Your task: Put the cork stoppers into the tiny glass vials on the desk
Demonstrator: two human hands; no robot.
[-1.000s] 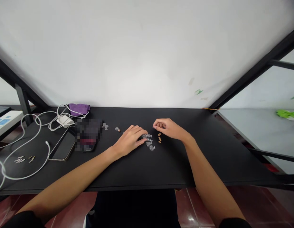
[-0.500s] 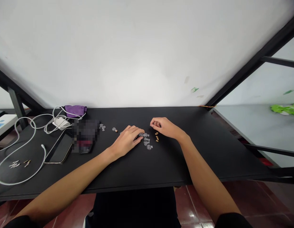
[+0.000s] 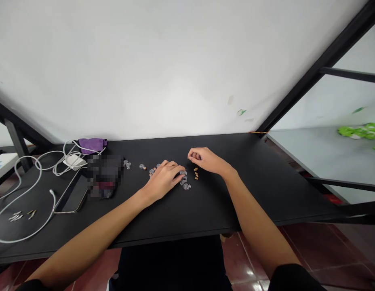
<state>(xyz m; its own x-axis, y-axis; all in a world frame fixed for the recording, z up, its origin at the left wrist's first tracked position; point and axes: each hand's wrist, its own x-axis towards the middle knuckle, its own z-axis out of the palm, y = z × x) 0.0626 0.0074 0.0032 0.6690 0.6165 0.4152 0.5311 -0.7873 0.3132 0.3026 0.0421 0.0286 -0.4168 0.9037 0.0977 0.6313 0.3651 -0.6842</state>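
Observation:
My left hand (image 3: 165,178) rests palm-down on the black table, with thumb and forefinger closed around a small clear glass bottle (image 3: 183,173). More tiny glass bottles (image 3: 186,186) lie just beside its thumb. Behind the knuckles, partly covered by the hand, are several little bottles with corks (image 3: 152,171). My right hand (image 3: 202,159) hovers a little to the right, fingers curled into a pinch; what they hold, if anything, is hidden. Below it several small tan corks (image 3: 196,174) are scattered on the table.
One corked bottle (image 3: 142,166) and some small clear pieces (image 3: 127,164) lie further left. A phone (image 3: 72,193), a blurred dark item (image 3: 105,177), a white cable (image 3: 38,178) with charger (image 3: 74,161) and purple cloth (image 3: 93,145) occupy the table's left side. Metal frame bars (image 3: 296,93) stand right.
My left hand has shifted slightly right over the loose bottles, uncovering corked bottles on its left. My right hand keeps its curled pose. The whole view has turned a little.

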